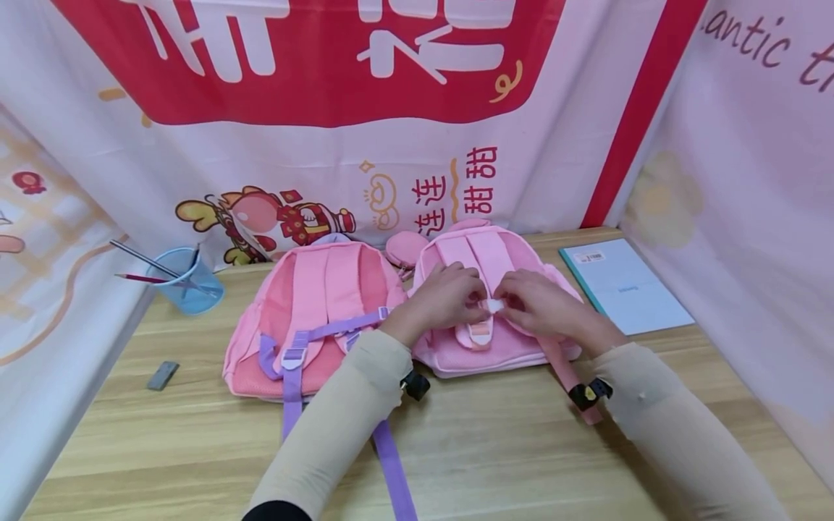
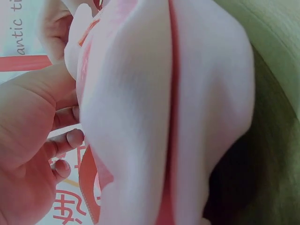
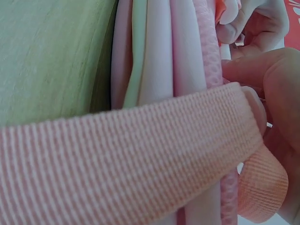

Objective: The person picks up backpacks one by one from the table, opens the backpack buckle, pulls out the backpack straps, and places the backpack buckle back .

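Note:
The pink backpack (image 1: 438, 359) on the right lies with its shoulder straps up. Over those straps, a small white buckle (image 1: 496, 306) sits between both hands. My left hand (image 1: 448, 298) pinches its left side, and my right hand (image 1: 536, 302) pinches the right side. In the left wrist view the left hand (image 2: 26, 140) is beside the bag's pale edge, fingers bent. A peach webbing strap (image 3: 131, 152) crosses the right wrist view, partly covering the right hand (image 3: 286, 103). The fingers hide part of the buckle.
A second pink backpack (image 1: 254, 376) with purple straps (image 1: 394, 467) lies to the left, touching or near the first. Further left are a blue pen cup (image 1: 202, 293) and a grey eraser (image 1: 163, 375). A light-blue notebook (image 1: 628, 289) lies at right. Fabric walls surround the table.

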Demonstrator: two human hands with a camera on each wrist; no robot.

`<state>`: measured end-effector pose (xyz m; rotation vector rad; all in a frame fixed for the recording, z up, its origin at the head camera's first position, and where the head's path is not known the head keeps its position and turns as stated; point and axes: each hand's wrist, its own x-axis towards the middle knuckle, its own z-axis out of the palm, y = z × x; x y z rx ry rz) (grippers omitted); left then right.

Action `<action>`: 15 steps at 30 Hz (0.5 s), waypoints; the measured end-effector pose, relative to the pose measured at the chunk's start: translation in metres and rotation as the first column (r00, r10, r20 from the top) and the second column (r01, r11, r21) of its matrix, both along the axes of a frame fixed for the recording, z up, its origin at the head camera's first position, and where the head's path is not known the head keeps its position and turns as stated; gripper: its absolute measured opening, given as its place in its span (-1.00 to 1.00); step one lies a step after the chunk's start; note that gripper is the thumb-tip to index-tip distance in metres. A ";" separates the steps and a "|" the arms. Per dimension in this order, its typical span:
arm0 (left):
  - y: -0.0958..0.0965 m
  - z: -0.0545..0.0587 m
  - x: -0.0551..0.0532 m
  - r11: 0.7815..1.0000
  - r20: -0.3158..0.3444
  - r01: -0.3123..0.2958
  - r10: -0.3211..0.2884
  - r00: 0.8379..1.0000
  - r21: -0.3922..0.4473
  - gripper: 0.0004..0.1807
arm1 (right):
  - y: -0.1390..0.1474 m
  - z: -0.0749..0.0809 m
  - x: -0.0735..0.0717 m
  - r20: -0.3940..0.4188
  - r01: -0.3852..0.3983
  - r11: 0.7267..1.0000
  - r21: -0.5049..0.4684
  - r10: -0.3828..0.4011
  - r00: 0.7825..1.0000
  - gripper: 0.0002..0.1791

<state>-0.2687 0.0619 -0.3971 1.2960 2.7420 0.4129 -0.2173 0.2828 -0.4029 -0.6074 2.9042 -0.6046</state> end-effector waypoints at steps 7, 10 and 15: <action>-0.001 -0.001 -0.001 0.999 0.022 0.007 -0.008 1.000 0.033 -0.79 | 0.000 -0.003 0.002 -0.029 -0.004 1.000 -0.002 0.004 1.000 -0.73; -0.001 -0.002 -0.002 0.999 0.045 -0.001 -0.001 0.999 0.036 -0.79 | 0.000 -0.005 0.002 -0.028 0.006 1.000 -0.012 -0.006 1.000 -0.73; 0.002 -0.002 -0.003 1.000 0.062 0.002 -0.004 0.998 0.030 -0.77 | 0.001 -0.004 0.002 -0.014 0.023 0.999 -0.029 -0.023 1.000 -0.70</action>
